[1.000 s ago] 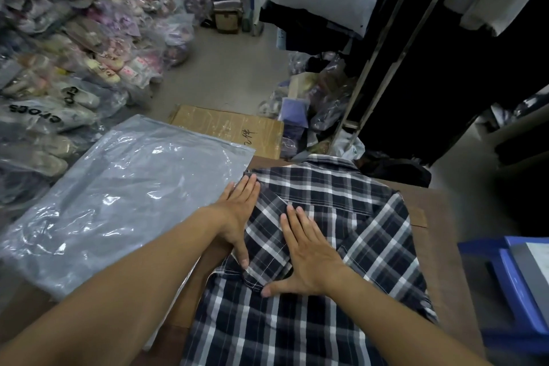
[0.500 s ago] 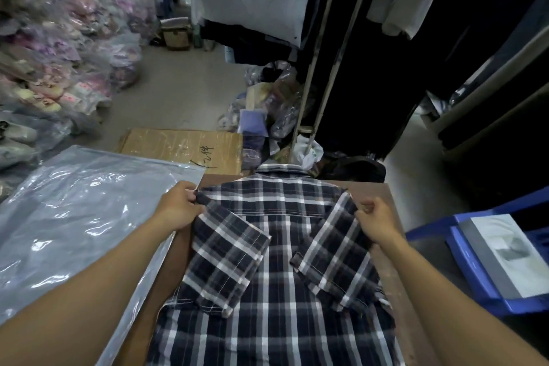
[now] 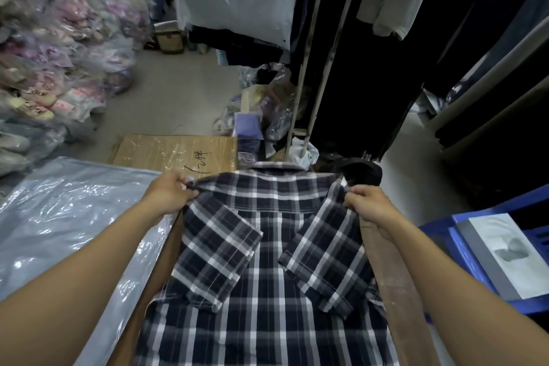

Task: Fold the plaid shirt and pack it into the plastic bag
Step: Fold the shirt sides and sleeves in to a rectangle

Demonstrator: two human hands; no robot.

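The plaid shirt (image 3: 267, 276), dark blue with white checks, lies back-up on a brown table (image 3: 395, 300), collar at the far end. Both short sleeves are folded inward over the back. My left hand (image 3: 169, 192) pinches the left shoulder edge. My right hand (image 3: 368, 206) pinches the right shoulder edge. Flat on the left lies a stack of clear plastic bags (image 3: 68, 223), its near corner beside the shirt's left side.
A cardboard sheet (image 3: 175, 153) lies beyond the table. Bagged footwear (image 3: 50, 68) is piled at the far left. A blue plastic stool (image 3: 475, 246) holding a grey box (image 3: 505, 255) stands at right. Dark clothes hang on a rack (image 3: 315, 68) ahead.
A second ago both hands pressed flat on the left sleeve fold. Since then they moved apart to grip the two shoulder edges, with the right sleeve folded in.
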